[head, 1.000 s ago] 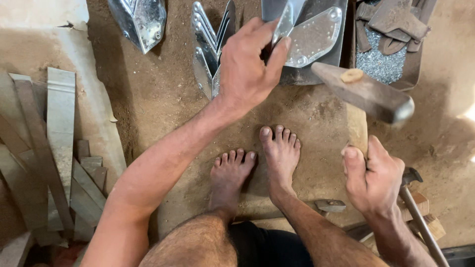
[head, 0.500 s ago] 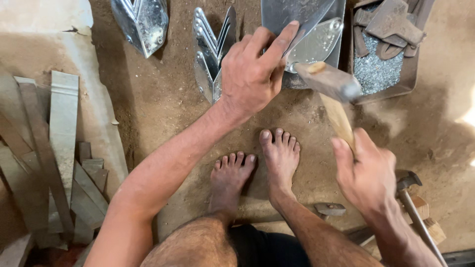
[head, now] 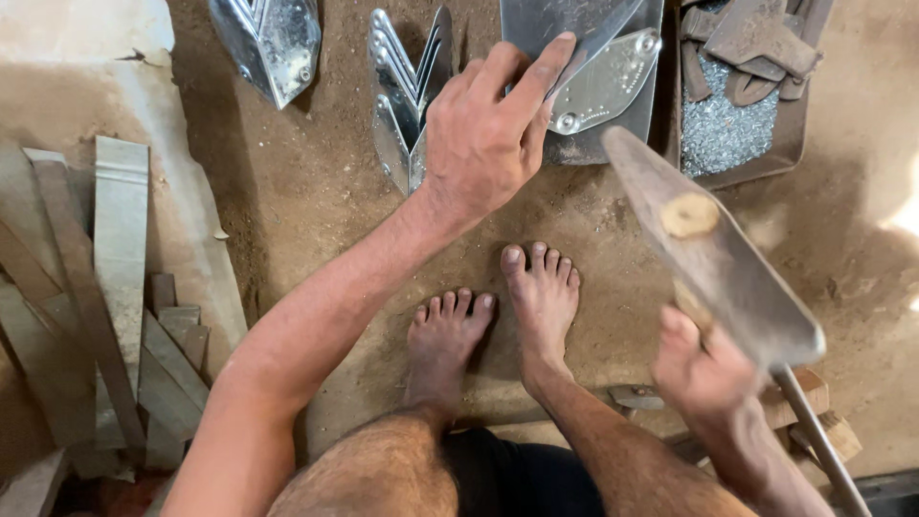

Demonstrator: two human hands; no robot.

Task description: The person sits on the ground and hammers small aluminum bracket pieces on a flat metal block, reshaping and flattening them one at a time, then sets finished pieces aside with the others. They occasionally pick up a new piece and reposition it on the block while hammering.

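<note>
Steadying a shiny pointed-oval sheet-metal piece with the left hand, the person pinches its near edge between thumb and extended fingers; the piece lies on a flat steel block set in the dirt floor, directly beyond the bare feet. The right hand is clenched around the wooden handle of a hammer, whose dark, wedge-shaped head is raised between the camera and the block (motion blur softens its outline).

The sheet-metal piece is thin, bright and dimpled, with two rivet-like studs at its ends. It probably weighs little and flexes slightly, while its cut edges look sharp; a grip at the edge, away from the struck zone, appears safest. The polished surface is likely slippery. The hammer seems head-heavy, and its handle, worn smooth, is best held near the end, as here.

Beside the block stand folded, V-shaped metal pieces, nested upright, and another folded piece lies farther left. A shallow rusty tray at upper right holds small silvery rivets or clippings and dull metal offcuts. Grey, matte metal strips are stacked at the left edge.
</note>
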